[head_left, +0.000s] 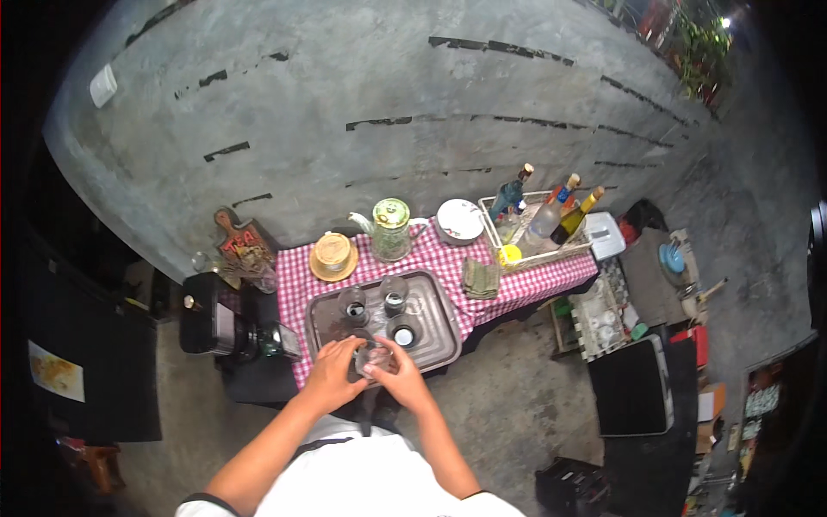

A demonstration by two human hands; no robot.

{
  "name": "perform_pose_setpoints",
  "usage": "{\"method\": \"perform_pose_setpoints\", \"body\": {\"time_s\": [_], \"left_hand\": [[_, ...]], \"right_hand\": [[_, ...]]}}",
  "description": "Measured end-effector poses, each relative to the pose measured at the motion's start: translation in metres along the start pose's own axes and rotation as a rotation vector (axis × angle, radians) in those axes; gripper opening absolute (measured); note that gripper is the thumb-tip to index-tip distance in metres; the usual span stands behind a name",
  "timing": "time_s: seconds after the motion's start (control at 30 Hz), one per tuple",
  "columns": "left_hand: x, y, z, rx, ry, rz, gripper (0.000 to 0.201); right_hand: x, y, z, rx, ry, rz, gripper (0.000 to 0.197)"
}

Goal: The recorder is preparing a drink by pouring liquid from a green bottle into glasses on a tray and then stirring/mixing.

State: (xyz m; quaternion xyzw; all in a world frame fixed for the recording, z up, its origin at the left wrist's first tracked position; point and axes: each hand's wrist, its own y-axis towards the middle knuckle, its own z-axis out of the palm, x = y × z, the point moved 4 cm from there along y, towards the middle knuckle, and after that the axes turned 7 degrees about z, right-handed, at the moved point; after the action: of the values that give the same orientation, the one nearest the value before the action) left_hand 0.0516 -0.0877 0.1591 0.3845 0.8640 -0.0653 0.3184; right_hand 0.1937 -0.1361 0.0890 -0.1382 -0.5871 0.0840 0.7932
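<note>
Both my left hand (332,375) and my right hand (402,379) are closed around a clear drinking glass (372,355), held over the near edge of a brown metal tray (441,346). Fingers wrap it from either side. On the tray stand a glass (353,308) at the left, another glass (394,297) farther back, and a short dark round container (402,333) with a pale disc inside, close to my right fingers. What the held glass contains, if anything, is too small to tell.
The table has a red-and-white checked cloth (293,280). Behind the tray stand a lidded cup (332,254), a green floral teapot (391,231), a white bowl (460,221) and a folded green cloth (481,279). A white basket (551,256) holds bottles. A black coffee grinder (209,319) stands left.
</note>
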Motion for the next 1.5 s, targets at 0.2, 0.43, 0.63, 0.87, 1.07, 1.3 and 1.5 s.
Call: {"method": "perform_pose_setpoints", "body": {"time_s": [0.2,0.43,0.63,0.87,1.07,1.3,1.5], "left_hand": [[0.018,0.008,-0.006,0.045,-0.098,-0.008,0.065],[0.047,-0.008,0.001,0.171,-0.157,0.003,0.069],[0.09,-0.037,-0.065,0.076,-0.135,0.138,0.074],[0.175,-0.08,-0.11,-0.169,-0.159,-0.076,0.085],[0.235,-0.103,-0.084,-0.046,-0.232,-0.18,0.109],[0.279,-0.096,-0.035,-0.003,-0.346,-0.107,0.123],[0.297,-0.092,-0.006,-0.127,-0.457,-0.003,0.127]], "right_hand": [[0.001,-0.004,0.011,-0.183,-0.085,-0.037,0.061],[-0.016,0.01,0.022,-0.244,-0.327,-0.07,0.064],[-0.032,0.031,0.066,-0.277,-0.248,-0.096,0.07],[-0.055,0.044,0.11,-0.359,-0.28,-0.117,0.067],[-0.068,0.041,0.142,-0.488,-0.329,-0.16,0.066],[-0.075,0.023,0.163,-0.609,-0.338,-0.142,0.064],[-0.078,0.015,0.168,-0.643,-0.305,-0.127,0.065]]}}
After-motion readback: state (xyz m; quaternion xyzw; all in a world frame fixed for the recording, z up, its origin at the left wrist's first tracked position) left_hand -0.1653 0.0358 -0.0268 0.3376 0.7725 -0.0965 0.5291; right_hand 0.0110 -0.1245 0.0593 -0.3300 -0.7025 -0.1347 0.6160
